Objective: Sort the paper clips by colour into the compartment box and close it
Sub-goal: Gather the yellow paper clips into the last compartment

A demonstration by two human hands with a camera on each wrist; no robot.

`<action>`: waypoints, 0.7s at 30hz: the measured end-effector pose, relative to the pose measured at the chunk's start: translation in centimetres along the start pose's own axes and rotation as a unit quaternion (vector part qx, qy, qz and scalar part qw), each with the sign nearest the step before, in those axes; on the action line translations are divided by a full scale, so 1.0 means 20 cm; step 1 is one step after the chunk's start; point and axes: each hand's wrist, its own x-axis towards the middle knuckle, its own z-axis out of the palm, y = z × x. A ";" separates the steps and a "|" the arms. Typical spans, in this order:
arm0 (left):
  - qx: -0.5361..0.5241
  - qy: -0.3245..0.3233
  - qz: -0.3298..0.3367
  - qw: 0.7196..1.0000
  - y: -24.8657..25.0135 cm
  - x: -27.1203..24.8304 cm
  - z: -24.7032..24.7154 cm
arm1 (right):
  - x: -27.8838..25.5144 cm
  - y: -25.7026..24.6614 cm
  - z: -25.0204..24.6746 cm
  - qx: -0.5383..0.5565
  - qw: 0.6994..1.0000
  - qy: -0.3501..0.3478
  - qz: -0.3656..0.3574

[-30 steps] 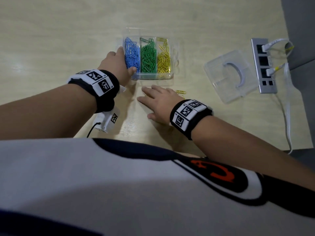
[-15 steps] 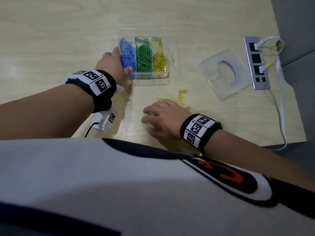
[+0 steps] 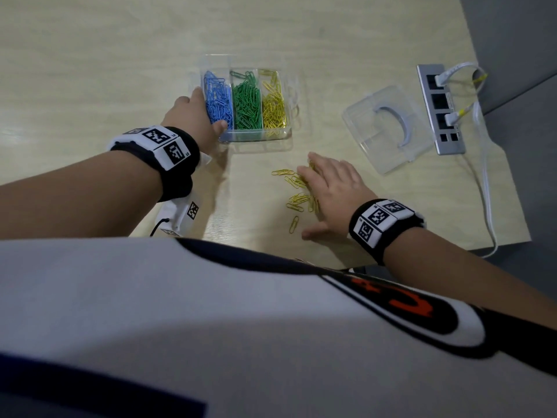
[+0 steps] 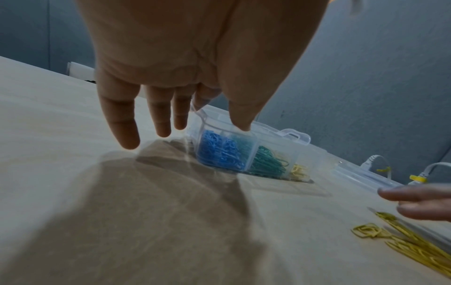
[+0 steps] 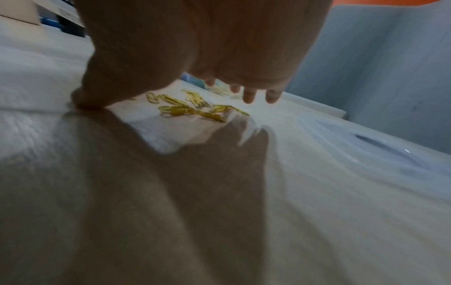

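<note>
Yellow clips point(image 3: 297, 188) remained on worktop point(image 3: 90, 70); our right hand point(image 3: 333, 188) lay flat, fingers spread, and next needed gathering them into box point(image 3: 256, 137), steadied by left hand point(image 3: 193, 116).

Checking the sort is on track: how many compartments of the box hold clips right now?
3: blue clips on the left, green clips in the middle, yellow clips on the right.

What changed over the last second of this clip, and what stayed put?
The right hand slid back from in front of the clear three-compartment box, then out to the right, fingers spread flat over the loose yellow paper clips it uncovered. The left hand kept holding the box's blue end; the clear plastic lid stayed off.
</note>
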 end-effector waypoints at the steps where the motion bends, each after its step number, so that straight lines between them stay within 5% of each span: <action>1: 0.000 -0.001 -0.001 1.000 0.00 0.00 0.00 | 0.01 0.00 0.01 0.007 1.000 0.002 0.027; 7: 0.005 -0.005 0.005 1.000 0.00 -0.01 0.01 | 0.08 -0.03 -0.01 0.103 0.982 0.035 0.152; 12: 0.004 -0.004 0.007 1.000 -0.01 0.00 0.02 | 0.12 -0.02 -0.05 0.140 0.983 0.005 0.115; 21: 0.001 -0.008 0.013 1.000 -0.01 0.01 0.02 | 0.20 -0.01 -0.03 0.111 0.985 0.061 0.115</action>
